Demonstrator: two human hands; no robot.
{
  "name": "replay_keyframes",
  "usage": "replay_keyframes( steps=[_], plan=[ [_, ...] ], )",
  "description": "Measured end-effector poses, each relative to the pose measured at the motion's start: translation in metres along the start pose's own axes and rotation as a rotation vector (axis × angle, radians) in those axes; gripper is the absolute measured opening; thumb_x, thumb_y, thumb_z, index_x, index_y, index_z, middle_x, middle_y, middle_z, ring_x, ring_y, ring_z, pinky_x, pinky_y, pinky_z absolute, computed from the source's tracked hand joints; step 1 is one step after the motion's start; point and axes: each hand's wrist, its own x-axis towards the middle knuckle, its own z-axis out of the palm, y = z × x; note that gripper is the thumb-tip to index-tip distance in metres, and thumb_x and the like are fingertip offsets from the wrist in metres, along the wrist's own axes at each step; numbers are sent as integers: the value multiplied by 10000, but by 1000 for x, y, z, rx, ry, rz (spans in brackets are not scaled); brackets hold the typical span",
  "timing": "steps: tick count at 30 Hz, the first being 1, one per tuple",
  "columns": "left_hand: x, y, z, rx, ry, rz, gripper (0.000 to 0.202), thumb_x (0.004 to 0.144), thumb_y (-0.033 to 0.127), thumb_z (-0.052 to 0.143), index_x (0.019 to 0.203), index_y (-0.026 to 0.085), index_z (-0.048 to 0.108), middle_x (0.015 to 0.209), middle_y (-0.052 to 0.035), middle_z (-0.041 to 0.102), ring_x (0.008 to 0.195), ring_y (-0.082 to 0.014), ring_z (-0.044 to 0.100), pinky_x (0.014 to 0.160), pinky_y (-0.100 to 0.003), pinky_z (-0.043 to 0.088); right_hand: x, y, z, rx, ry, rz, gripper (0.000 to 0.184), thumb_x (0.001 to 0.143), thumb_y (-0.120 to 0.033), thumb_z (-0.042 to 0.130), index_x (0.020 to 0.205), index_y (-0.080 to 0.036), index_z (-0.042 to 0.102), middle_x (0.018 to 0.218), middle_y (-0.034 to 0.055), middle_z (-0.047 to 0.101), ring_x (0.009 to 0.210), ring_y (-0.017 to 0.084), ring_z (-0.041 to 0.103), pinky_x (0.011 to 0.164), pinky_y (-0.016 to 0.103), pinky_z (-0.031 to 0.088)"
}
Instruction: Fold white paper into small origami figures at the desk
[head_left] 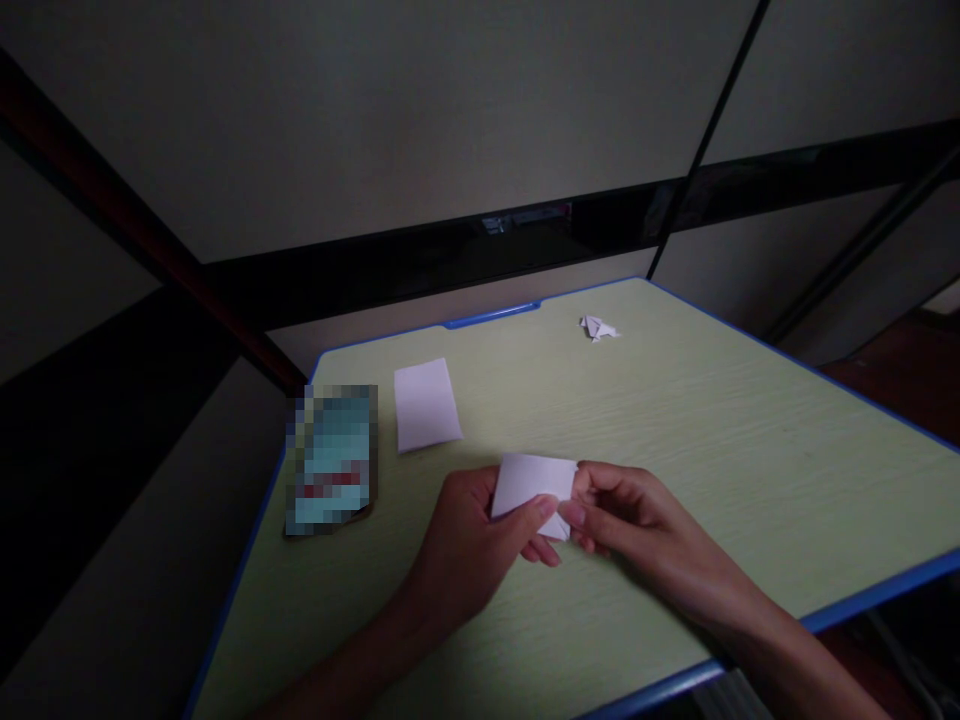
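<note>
A small folded piece of white paper (531,484) is held between both hands above the near middle of the table. My left hand (480,530) grips it from the left, thumb pressed on its face and fingers behind. On the right edge, my right hand (626,505) pinches the paper near its lower corner, where a small diagonal fold shows. The thumbs almost meet at that corner. The fingers behind the paper are partly hidden.
The light table (720,430) has a blue edge. A stack or sheet of white paper (426,405) lies left of centre. Left of it is a blurred-out phone-like object (334,460). A small folded paper figure (598,328) sits at the back, before a cabinet panel (450,120).
</note>
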Motion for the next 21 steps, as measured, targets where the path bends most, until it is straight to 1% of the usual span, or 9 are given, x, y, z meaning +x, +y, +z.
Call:
replay_keyframes(
  steps=[6, 9, 11, 14, 15, 17, 19, 21],
  plan=[
    [0, -2, 1, -51, 8, 11, 212, 670, 219, 572, 491, 105, 570, 419, -10, 576, 390, -92, 544, 410, -173, 408, -1, 3, 1, 16, -26, -71, 240, 726, -264, 603, 553, -165, 471, 514, -39, 486, 487, 87, 400, 474, 222, 302],
    [2, -6, 1, -132, -25, 34, 202, 686, 233, 562, 535, 102, 583, 430, 1, 577, 378, -81, 539, 400, -163, 398, -1, 4, 2, 41, -49, -85, 225, 750, -259, 568, 570, -170, 468, 527, -25, 510, 518, 103, 440, 501, 240, 331],
    [3, -8, 0, -164, -65, 17, 185, 694, 240, 558, 582, 98, 597, 465, -4, 595, 393, -85, 553, 403, -164, 408, -1, 4, 1, 42, -41, -77, 233, 750, -256, 559, 557, -176, 457, 526, -24, 507, 522, 106, 450, 498, 239, 332],
    [5, -10, -3, -162, -153, 6, 137, 663, 228, 598, 662, 93, 617, 527, -19, 628, 458, -98, 586, 444, -168, 438, 0, 5, -1, 27, 4, -49, 249, 730, -244, 568, 524, -179, 445, 506, -34, 488, 487, 93, 436, 474, 228, 319],
    [6, -10, -4, -161, -185, 6, 142, 650, 226, 612, 692, 91, 623, 547, -26, 638, 480, -103, 595, 462, -171, 449, 0, 5, -1, 26, 17, -40, 250, 722, -241, 574, 517, -179, 446, 498, -38, 484, 476, 89, 433, 470, 226, 316],
    [7, -10, -6, -187, -230, 4, 190, 678, 265, 581, 720, 86, 627, 588, -46, 654, 503, -112, 606, 473, -182, 461, 1, 5, -2, 31, 25, -23, 248, 709, -242, 585, 513, -179, 448, 492, -36, 491, 474, 90, 443, 470, 225, 318],
    [8, -10, -7, -204, -234, 8, 230, 718, 292, 528, 706, 82, 623, 591, -56, 654, 491, -111, 603, 465, -188, 463, 1, 6, -2, 26, 34, -13, 251, 700, -244, 593, 508, -176, 447, 489, -34, 493, 474, 88, 443, 467, 222, 312],
    [8, -11, -8, -179, -209, 16, 242, 731, 284, 507, 660, 78, 612, 545, -51, 635, 461, -105, 588, 447, -183, 455, 0, 6, -3, 3, 33, 3, 239, 701, -250, 591, 517, -171, 459, 487, -35, 482, 462, 82, 420, 458, 219, 298]
  ],
)
